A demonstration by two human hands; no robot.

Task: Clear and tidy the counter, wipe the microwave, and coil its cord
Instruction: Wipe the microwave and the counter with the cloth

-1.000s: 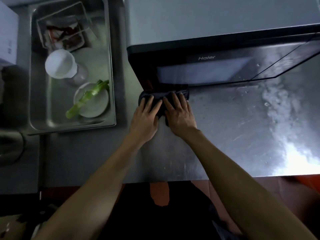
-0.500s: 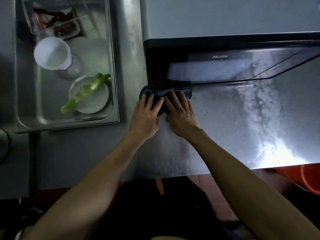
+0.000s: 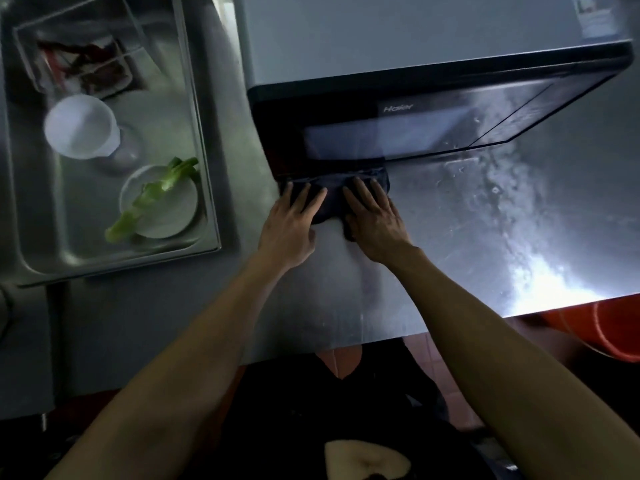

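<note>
A grey microwave (image 3: 415,46) with a black glass door stands at the back of the steel counter (image 3: 485,237). A dark cloth (image 3: 332,195) lies folded on the counter against the microwave's lower left front edge. My left hand (image 3: 291,226) presses flat on the cloth's left part. My right hand (image 3: 374,223) presses flat on its right part, fingers spread toward the microwave. The cord is not in view.
A steel sink (image 3: 207,168) at the left holds a white cup (image 3: 81,126), a white plate (image 3: 162,216) with a green vegetable stalk (image 3: 149,199), and a clear container (image 3: 79,60) with red scraps. An orange bucket (image 3: 609,330) stands below the counter's right front edge.
Both hands stay on the cloth at the microwave's base, now spread a little further apart. The camera view has shifted, so the sink and microwave sit further right in the frame.
</note>
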